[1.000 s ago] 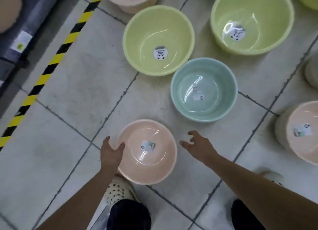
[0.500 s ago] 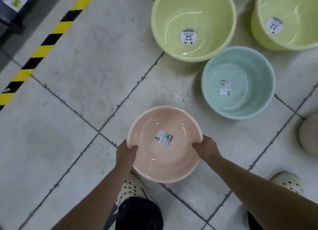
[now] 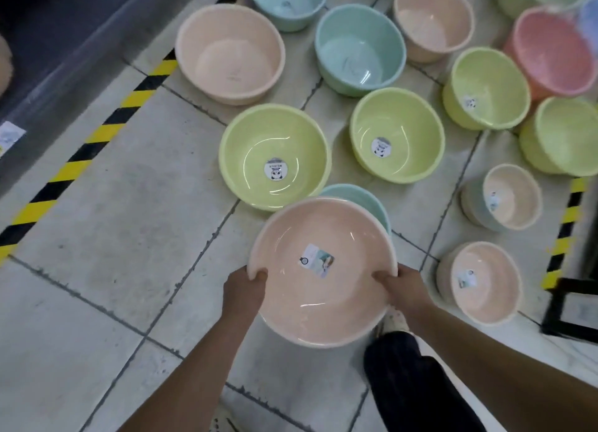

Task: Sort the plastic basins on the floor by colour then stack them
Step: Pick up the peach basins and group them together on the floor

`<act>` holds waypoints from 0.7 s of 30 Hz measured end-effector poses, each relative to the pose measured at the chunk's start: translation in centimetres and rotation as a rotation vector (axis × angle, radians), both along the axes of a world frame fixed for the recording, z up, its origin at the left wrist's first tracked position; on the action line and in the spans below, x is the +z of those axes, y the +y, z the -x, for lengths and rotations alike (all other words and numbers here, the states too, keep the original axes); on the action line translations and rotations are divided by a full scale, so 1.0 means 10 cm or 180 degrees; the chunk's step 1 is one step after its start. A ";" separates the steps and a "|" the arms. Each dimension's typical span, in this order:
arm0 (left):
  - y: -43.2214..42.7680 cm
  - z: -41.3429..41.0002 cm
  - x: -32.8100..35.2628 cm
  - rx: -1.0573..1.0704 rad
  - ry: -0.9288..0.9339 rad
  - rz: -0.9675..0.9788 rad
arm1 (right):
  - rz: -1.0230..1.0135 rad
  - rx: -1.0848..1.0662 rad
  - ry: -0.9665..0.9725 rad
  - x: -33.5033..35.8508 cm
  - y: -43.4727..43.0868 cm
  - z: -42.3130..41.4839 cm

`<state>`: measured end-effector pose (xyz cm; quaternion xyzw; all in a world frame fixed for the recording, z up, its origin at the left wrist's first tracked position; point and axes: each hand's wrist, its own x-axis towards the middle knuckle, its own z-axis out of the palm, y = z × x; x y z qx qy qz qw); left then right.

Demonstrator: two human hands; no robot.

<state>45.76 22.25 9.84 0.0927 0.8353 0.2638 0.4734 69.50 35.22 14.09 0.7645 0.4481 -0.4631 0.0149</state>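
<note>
Crowding grey tiles [image 3: 97, 269] — pastel basins [image 3: 275, 156], peach basin [image 3: 323, 302] held — striped tape [image 3: 97, 137] leftward.

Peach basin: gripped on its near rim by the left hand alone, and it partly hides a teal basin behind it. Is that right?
Not alone: the head view shows the left hand and the right hand both gripping the near rim of the peach basin, thumbs over the edge. The rest stands: it partly hides the teal basin behind it.

I grip the peach basin [image 3: 323, 269] by its rim, mouth up, sticker inside, between my left hand [image 3: 243, 291] and right hand [image 3: 404, 289]. Just beyond them peeks a teal basin [image 3: 364, 200]; farther out sits a yellow-green basin [image 3: 275, 146].
</note>
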 end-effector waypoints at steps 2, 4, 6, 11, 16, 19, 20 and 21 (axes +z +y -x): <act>0.25 -0.08 -0.05 -0.0045 0.0019 -0.0029 | 0.0021 -0.0028 -0.0013 -0.07 0.26 -0.10; 0.50 -0.17 -0.14 -0.0164 0.0110 -0.0060 | 0.0042 0.0053 -0.0070 -0.23 0.53 -0.21; 0.72 -0.24 -0.30 -0.0252 0.0220 -0.0014 | 0.0031 0.0229 -0.0172 -0.44 0.76 -0.29; 1.15 -0.44 -0.77 -0.0408 0.0499 0.0043 | 0.0202 0.1325 -0.0764 -0.94 1.13 -0.50; 1.43 -0.65 -1.09 -0.0584 0.0708 0.0028 | 0.0259 0.1562 -0.0945 -1.35 1.37 -0.69; 1.48 -0.69 -1.26 -0.0702 0.0709 0.0149 | 0.0403 0.1557 -0.0875 -1.56 1.40 -0.74; 1.48 -0.69 -1.31 -0.0695 0.0709 0.0200 | 0.0418 0.1534 -0.0840 -1.63 1.40 -0.75; 1.49 -0.68 -1.36 -0.0688 0.0707 0.0245 | 0.0400 0.1493 -0.0799 -1.71 1.39 -0.75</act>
